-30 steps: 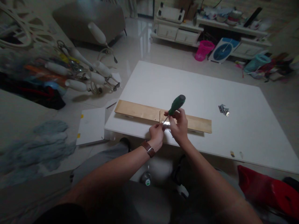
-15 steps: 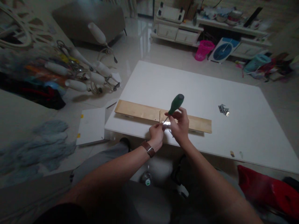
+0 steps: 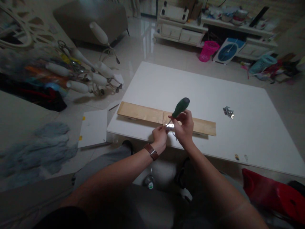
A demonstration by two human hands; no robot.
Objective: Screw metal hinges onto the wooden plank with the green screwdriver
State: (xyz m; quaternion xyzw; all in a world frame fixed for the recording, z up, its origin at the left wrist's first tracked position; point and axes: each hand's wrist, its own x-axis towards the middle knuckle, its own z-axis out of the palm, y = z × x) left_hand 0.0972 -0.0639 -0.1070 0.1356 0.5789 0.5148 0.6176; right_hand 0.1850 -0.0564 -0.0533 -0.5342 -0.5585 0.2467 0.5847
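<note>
A long wooden board lies along the near edge of a white table. My right hand grips a green-handled screwdriver, its tip slanting down left to a small metal hinge at the board's near edge. My left hand, with a brown watch on the wrist, pinches that hinge and holds it against the board.
A few loose metal hinges lie on the table to the right. On the floor to the left are a white panel and a white chandelier. A red bag sits at the lower right. Shelves, a pink basket and a fan stand behind.
The screwdriver handle has shifted slightly in my right hand; both hands stay at the hinge on the board.
</note>
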